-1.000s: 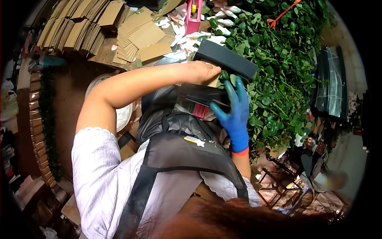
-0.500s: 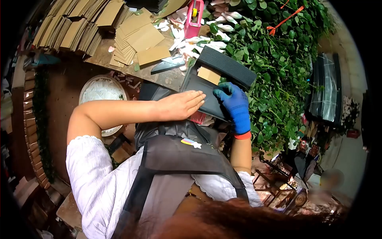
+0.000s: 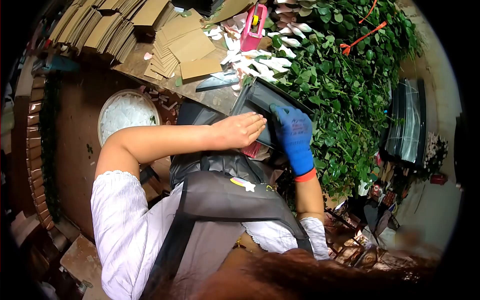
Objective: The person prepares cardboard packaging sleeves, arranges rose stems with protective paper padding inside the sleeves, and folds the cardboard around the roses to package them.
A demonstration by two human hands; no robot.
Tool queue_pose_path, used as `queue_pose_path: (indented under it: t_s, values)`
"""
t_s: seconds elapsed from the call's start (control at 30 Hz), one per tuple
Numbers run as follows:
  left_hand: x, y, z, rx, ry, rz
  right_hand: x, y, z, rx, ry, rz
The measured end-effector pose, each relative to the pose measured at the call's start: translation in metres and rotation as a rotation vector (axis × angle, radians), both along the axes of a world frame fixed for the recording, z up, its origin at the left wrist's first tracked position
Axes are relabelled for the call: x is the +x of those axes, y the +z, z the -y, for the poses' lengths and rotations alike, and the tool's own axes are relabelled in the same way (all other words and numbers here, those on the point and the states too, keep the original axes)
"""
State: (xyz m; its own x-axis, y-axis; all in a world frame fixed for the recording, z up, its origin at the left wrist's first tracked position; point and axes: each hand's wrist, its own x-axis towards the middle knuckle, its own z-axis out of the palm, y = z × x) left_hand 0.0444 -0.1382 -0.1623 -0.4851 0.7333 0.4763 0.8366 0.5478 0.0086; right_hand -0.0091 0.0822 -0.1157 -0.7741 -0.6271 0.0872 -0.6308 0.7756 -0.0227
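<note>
Below the table edge, a black sheet [image 3: 248,102] with a raised rim lies tilted over my lap. My bare left hand [image 3: 239,131] rests at its near left edge, fingers together and slightly bent around it. On the right side, my right hand [image 3: 294,127] in a blue knitted glove with a red cuff grips the same sheet, its fingertips over the upper face. A bit of something pinkish red [image 3: 251,149] shows under the sheet between the hands. The undersides of both hands are hidden.
Cardboard sheets [image 3: 192,50] and cardboard stacks [image 3: 102,35] cover the table, beside a metal blade [image 3: 217,81] and a pink tape dispenser [image 3: 253,27]. Wrapped flower heads [image 3: 270,65] and leafy stems [image 3: 345,110] pile up at right. A white tub [image 3: 127,115] stands at left.
The black ribbed flap no longer stands up at the top, and the cardboard piece beneath it is out of sight. My left fingers have bent slightly; the whole view has shifted a little.
</note>
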Motion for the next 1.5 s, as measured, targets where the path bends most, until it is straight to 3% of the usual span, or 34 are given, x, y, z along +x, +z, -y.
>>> queue_pose_path:
  t_s: [0.2,0.3,0.33,0.37,0.47,0.57,0.67,0.77,0.8,0.83,0.9,0.93,0.97,1.03,1.17,1.3,1.43,1.5]
  values:
    - [0.006,-0.005,-0.006,0.052,0.083,0.03,0.03,-0.003,0.022,0.435,-0.04,-0.027]
    - [0.003,-0.008,0.019,0.458,-0.007,0.261,0.036,0.003,0.024,0.446,-0.043,-0.012]
    - [0.003,-0.025,0.03,0.54,0.097,0.146,0.036,0.002,0.023,0.438,-0.043,-0.003]
    - [-0.001,-0.041,0.044,0.573,0.191,0.19,0.037,0.001,0.023,0.428,-0.047,0.006]
    - [-0.032,-0.094,0.071,0.372,0.703,0.262,0.038,0.001,0.026,0.424,-0.05,-0.024]
    - [-0.064,-0.124,0.094,0.133,0.761,0.187,0.039,0.0,0.028,0.424,-0.074,-0.03]
    - [-0.082,-0.105,0.104,-0.067,0.648,0.514,0.04,0.002,0.027,0.387,-0.078,-0.026]
    - [-0.077,-0.105,0.108,0.001,0.588,0.53,0.039,-0.001,0.026,0.374,-0.08,-0.017]
    - [-0.069,-0.073,0.106,0.048,0.588,0.724,0.039,-0.001,0.027,0.373,-0.084,-0.02]
    - [-0.061,-0.076,0.103,0.182,0.598,0.797,0.04,0.001,0.027,0.374,-0.087,-0.021]
    - [-0.04,-0.044,0.097,0.435,0.66,1.269,0.04,0.002,0.028,0.387,-0.094,-0.019]
    - [-0.028,-0.035,0.095,0.554,0.591,1.322,0.04,0.002,0.029,0.399,-0.097,-0.015]
    - [-0.026,-0.024,0.093,0.519,0.565,1.458,0.04,0.002,0.03,0.412,-0.097,-0.013]
    - [-0.015,-0.007,0.091,0.673,0.426,1.487,0.04,0.005,0.032,0.435,-0.111,0.016]
    - [-0.011,0.009,0.094,0.422,0.402,1.345,0.038,0.006,0.032,0.455,-0.127,0.07]
    - [-0.019,0.02,0.101,0.369,0.262,1.326,0.039,0.008,0.032,0.457,-0.127,0.066]
    - [-0.024,0.011,0.083,0.032,0.447,1.184,0.04,0.005,0.031,0.455,-0.124,0.031]
    - [-0.022,-0.002,0.083,0.047,0.449,1.127,0.04,0.005,0.031,0.452,-0.123,0.021]
